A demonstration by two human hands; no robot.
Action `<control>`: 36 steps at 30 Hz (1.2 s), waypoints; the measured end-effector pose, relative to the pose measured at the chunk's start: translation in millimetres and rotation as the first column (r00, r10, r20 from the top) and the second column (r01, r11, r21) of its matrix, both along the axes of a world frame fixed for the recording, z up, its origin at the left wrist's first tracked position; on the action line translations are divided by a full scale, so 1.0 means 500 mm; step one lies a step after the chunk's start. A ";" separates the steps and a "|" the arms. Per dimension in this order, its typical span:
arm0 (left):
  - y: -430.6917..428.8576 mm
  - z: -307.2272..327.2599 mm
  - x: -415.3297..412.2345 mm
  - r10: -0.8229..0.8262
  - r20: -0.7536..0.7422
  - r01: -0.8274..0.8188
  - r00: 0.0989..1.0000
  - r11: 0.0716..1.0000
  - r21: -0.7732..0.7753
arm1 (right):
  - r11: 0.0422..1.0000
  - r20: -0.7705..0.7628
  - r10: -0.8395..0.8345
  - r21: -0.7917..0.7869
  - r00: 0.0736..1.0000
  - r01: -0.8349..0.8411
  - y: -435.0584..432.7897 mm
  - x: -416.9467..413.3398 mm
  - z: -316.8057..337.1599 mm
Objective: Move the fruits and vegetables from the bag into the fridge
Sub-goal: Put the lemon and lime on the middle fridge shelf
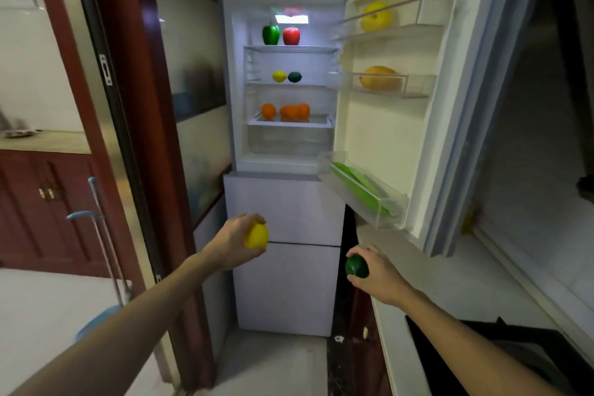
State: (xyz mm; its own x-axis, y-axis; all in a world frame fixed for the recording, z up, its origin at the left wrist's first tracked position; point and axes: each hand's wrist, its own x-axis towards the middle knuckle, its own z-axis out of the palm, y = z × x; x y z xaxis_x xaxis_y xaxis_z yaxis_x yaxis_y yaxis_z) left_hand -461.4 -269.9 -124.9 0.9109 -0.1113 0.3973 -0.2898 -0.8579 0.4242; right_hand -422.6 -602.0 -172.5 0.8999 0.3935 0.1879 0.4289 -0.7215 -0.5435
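Logging hands first: left? (Logger)

Left hand [233,239] low in front of the fridge [286,209], fingers curled round a yellow lemon [256,236]. Sits about level with the seam between the two closed lower doors. (Spotter)

Right? (Logger)

Right hand [376,273] a little lower, off to the right, gripping a dark green fruit [356,266]. Lime or avocado, cannot tell. It hangs before the dark gap between fridge and counter [434,276]. (Spotter)

Fridge? (Logger)

Upper door [369,132] swung wide to the right, light on inside. Top shelf: green pepper [271,34] at left, red pepper [291,36] just beside it. Second shelf: shelf lemon [279,76] with a small dark green ball [294,76] close on its right. Third shelf, above the clear drawer [289,140]: single orange [268,111] at left, orange cluster [294,111] near it, count unclear. (Spotter)

Door racks? (Logger)

Top rack: large yellow fruit [376,16]. Middle rack: orange-yellow fruit [379,78] on its side, mango-shaped. Bottom rack: long green vegetable [360,186] lying along it, kind unclear. (Spotter)

Surroundings? (Logger)

Dark red door frame [154,138] left of the fridge; blue-handled mop [85,215] standing beyond it. (Spotter)
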 end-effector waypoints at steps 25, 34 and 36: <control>0.281 0.063 0.356 -0.093 0.047 0.092 0.995 0.996 0.010 | 0.989 0.122 -0.015 -0.146 0.992 0.033 0.229 0.288 0.092; 0.341 0.056 0.417 -0.100 0.054 0.100 0.994 0.995 -0.006 | 0.981 0.202 0.002 -0.190 0.979 0.037 0.311 0.350 0.159; 0.358 0.056 0.430 -0.085 0.049 0.085 0.995 0.996 0.007 | 0.985 0.206 0.012 -0.170 0.978 0.023 0.326 0.369 0.170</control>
